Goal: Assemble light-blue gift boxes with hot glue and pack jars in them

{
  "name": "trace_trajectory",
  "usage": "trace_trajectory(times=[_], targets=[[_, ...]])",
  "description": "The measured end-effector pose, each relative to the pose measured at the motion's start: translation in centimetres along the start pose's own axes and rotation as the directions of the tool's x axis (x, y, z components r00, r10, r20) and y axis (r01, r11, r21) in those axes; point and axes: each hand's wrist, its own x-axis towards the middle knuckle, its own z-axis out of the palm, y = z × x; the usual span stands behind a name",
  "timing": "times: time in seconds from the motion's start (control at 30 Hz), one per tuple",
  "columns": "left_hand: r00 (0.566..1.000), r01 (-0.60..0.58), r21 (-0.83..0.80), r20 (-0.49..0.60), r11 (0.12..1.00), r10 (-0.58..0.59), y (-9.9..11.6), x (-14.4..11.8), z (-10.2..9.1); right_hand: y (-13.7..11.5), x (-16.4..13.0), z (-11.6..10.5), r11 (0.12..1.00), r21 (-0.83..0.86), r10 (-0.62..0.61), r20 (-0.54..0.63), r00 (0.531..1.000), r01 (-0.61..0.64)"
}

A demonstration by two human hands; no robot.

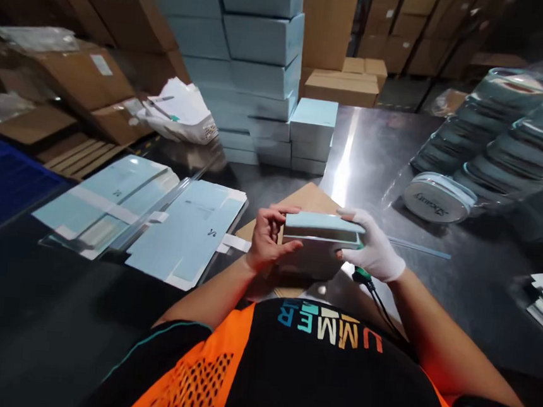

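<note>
Close to my body, both hands hold a small pale blue carton (317, 256) tilted up, its long narrow flap side turned toward me. My bare left hand (271, 236) grips the left end, with the thumb on the near face and the fingers behind the upper edge. On the right end, my right hand (376, 245), in a white glove with bare fingertips, pinches the carton between thumb and fingers. A slit shows along the flap's lower edge. Beneath the carton lies a brown cardboard sheet (317, 198). Beside my right hand is a green-tipped black cable (363, 276).
Flat pale blue cartons (191, 228) lie in bundles at left. A tall stack of pale blue boxes (258, 76) stands at the back. Plastic-wrapped oval cases (440, 198) are piled at right. A white basket of papers (184, 117) sits back left.
</note>
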Motion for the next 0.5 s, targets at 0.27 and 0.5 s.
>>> trace_trajectory(times=[0.27, 0.5], targets=[[0.917, -0.185, 0.062, 0.370, 0.981, 0.150, 1.3, 2.4, -2.2, -0.1, -0.4, 0.6, 0.979, 0.031, -0.203, 0.115, 0.972, 0.201], [0.863, -0.261, 0.071, 0.464, 0.963, 0.200, 2.2, 2.8, -2.6, -0.5, -0.7, 0.6, 0.981, 0.066, -0.187, 0.096, 0.978, 0.182]])
